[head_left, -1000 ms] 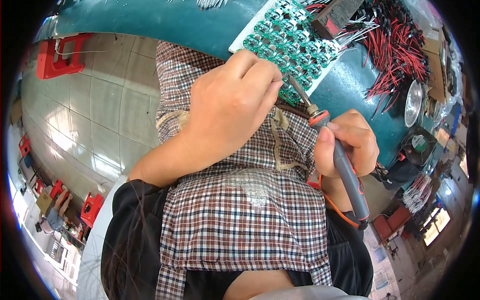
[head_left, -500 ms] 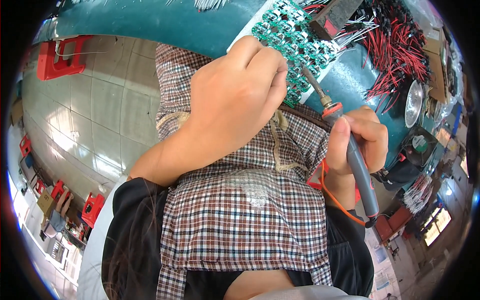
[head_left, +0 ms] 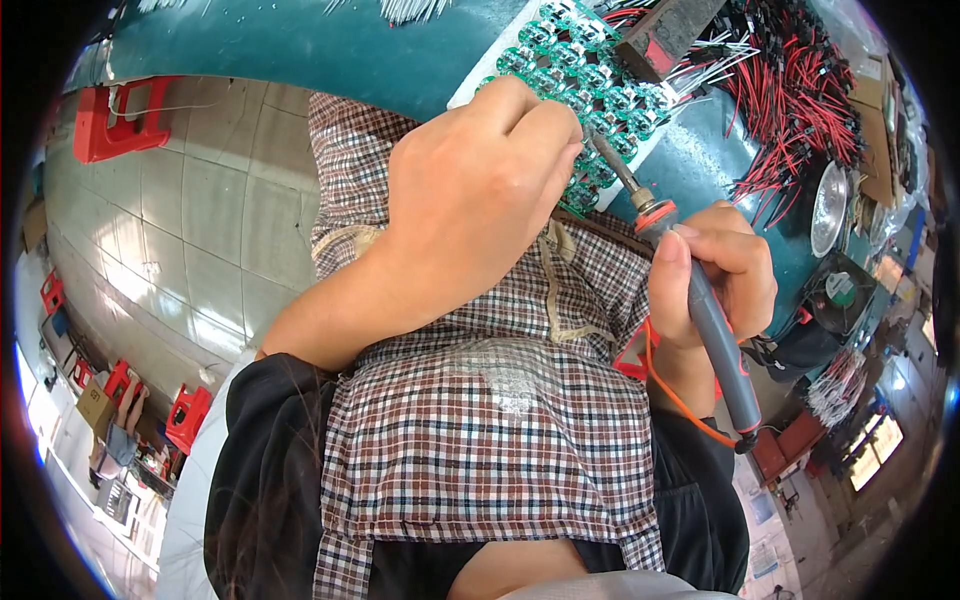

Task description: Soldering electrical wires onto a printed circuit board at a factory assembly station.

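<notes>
My right hand (head_left: pixel 715 275) is closed round the grey handle of a soldering iron (head_left: pixel 712 330) with an orange collar. Its metal tip points up and left, onto or just above a sheet of small green circuit boards (head_left: pixel 592 75) with silvery parts. Over the near left part of those boards is my left hand (head_left: pixel 490 175), its fingers bent and pinched close to the iron's tip. What the pinch holds, if anything, is hidden behind the fingers. Beneath the boards lies a white board (head_left: pixel 462 98).
On the teal table (head_left: pixel 270 45), a dark block (head_left: pixel 660 45) stands beside the boards. Right of it is a heap of red and black wires (head_left: pixel 795 110), then a metal dish (head_left: pixel 828 208). An orange cord (head_left: pixel 680 400) runs near the iron. A red stool (head_left: pixel 125 120) is at left.
The iron and my right hand have shifted slightly up and left. My left hand has moved slightly right, fingers still pinched, and the board sheet appears a little further left.
</notes>
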{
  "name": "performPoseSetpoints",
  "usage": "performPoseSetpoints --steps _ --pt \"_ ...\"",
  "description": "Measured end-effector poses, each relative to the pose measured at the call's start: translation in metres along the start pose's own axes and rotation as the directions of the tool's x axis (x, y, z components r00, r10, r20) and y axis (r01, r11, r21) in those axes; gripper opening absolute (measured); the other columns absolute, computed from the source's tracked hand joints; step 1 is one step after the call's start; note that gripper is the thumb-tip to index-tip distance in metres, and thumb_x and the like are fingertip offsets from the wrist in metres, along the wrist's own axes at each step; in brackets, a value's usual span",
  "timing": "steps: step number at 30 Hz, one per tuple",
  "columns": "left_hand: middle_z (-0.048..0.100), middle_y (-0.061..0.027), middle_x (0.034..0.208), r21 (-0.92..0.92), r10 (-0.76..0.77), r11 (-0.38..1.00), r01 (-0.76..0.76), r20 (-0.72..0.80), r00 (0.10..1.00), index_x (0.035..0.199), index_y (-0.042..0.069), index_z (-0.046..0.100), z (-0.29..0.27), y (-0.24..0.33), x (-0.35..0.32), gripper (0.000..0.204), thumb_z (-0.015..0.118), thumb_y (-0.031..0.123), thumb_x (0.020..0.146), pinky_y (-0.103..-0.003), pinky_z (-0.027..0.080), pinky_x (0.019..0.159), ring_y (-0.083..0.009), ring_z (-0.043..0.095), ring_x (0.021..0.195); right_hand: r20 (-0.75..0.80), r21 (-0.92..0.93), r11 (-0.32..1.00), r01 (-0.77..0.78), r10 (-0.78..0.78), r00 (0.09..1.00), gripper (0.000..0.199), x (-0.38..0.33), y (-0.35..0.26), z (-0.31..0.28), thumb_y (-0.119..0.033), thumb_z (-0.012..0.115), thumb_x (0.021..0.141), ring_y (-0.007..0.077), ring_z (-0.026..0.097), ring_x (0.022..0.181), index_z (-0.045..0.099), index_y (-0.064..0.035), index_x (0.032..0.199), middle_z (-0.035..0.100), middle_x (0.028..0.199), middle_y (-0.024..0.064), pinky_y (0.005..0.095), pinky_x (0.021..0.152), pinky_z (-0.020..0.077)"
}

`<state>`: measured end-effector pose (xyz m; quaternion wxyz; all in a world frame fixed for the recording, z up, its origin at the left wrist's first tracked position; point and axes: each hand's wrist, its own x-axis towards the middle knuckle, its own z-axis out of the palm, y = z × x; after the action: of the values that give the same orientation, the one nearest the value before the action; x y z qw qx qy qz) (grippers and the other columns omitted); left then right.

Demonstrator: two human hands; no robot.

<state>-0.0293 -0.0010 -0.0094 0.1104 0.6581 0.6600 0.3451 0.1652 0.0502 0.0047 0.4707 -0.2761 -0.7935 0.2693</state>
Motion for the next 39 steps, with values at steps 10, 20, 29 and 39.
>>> performPoseSetpoints --steps 10,20,29,39 --pt "0.061 -0.0011 0.083 -0.047 -0.090 0.995 0.090 0.010 0.996 0.089 0.010 0.069 -0.009 0.007 0.007 0.011 0.075 0.005 0.081 -0.026 0.046 0.053 -0.0130 0.062 0.063 -0.026 -0.030 0.994 -0.102 0.101 0.995 0.019 0.003 -0.003 -0.010 0.006 0.071 0.076 0.0169 0.059 0.053 0.054 0.0014 0.084 0.059 0.064 0.0089 0.0278 0.048 0.0449" --pt "0.061 -0.0021 0.081 -0.011 -0.017 1.000 0.016 -0.047 0.999 0.089 0.010 0.070 0.006 0.003 0.018 0.010 0.075 0.007 0.081 -0.029 0.049 0.056 -0.0162 0.065 0.067 -0.025 -0.036 0.997 -0.072 0.071 0.997 0.020 0.007 0.008 -0.007 0.007 0.073 0.074 0.0162 0.058 0.050 0.056 0.0007 0.083 0.059 0.063 0.0080 0.0264 0.046 0.0435" --pt "0.064 -0.0011 0.082 0.005 0.022 1.000 -0.022 -0.030 0.999 0.088 0.011 0.072 0.009 -0.001 0.020 0.008 0.076 0.009 0.082 -0.030 0.048 0.055 -0.0169 0.062 0.061 0.014 -0.003 0.999 -0.048 0.048 0.999 0.020 0.015 0.013 -0.010 0.005 0.074 0.073 0.0160 0.059 0.050 0.057 0.0004 0.081 0.060 0.063 0.0063 0.0253 0.044 0.0428" --pt "0.060 0.0006 0.079 -0.140 -0.137 0.981 0.133 -0.018 0.990 0.086 0.009 0.069 0.000 0.006 0.029 0.010 0.078 0.006 0.082 -0.025 0.043 0.050 -0.0065 0.056 0.056 -0.035 -0.031 0.996 -0.083 0.082 0.996 0.020 0.015 0.015 -0.017 0.005 0.072 0.077 0.0146 0.056 0.053 0.055 0.0009 0.085 0.059 0.065 0.0085 0.0264 0.048 0.0424"
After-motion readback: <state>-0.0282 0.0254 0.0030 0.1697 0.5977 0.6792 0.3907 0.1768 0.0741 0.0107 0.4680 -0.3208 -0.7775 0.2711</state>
